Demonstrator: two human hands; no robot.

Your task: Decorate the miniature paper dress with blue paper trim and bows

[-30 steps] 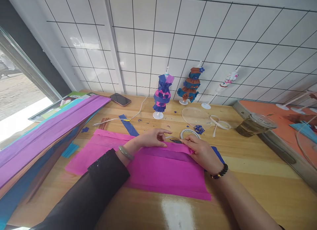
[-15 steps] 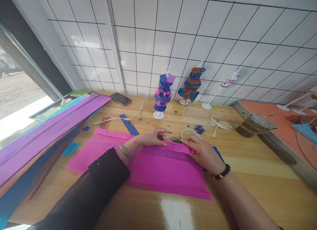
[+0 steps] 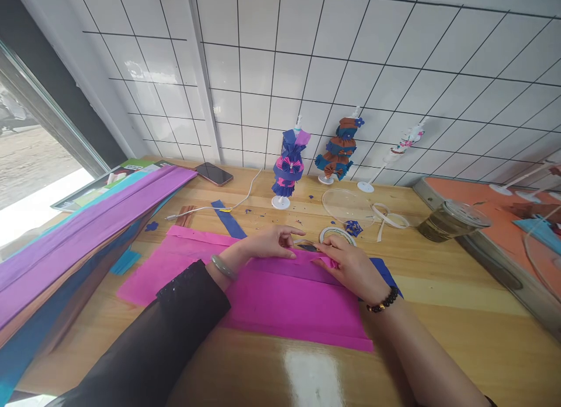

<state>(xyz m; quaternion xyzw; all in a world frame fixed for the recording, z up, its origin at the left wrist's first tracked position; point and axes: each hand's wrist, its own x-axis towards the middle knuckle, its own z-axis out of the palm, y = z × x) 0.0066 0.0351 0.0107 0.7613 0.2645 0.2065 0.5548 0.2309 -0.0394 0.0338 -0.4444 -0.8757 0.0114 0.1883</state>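
A bright pink sheet of crepe-like paper (image 3: 298, 308) lies across the table in front of me, its far edge folded over in a strip. My left hand (image 3: 274, 242) rests at that far edge, thumb on the paper and fingers apart above it. To its right, my right hand (image 3: 350, 268) pinches the folded edge between thumb and fingers, where the paper bunches slightly. Just beyond the hands lies a roll of double-sided tape (image 3: 337, 235). Dark blue paper (image 3: 385, 274) shows from beneath the pink sheet at the right.
Long folded purple paper (image 3: 100, 220) and other colours lie at left, near a phone (image 3: 214, 174). Small dolls in paper dresses (image 3: 289, 164) (image 3: 340, 153) stand by the tiled wall. A lidded cup (image 3: 453, 221) stands beside an orange-topped case (image 3: 477, 199). A white cable (image 3: 245, 198) crosses behind.
My right hand has shifted slightly left along the folded edge, closer to my left hand, and more blue paper shows at the right. My left hand has barely moved.
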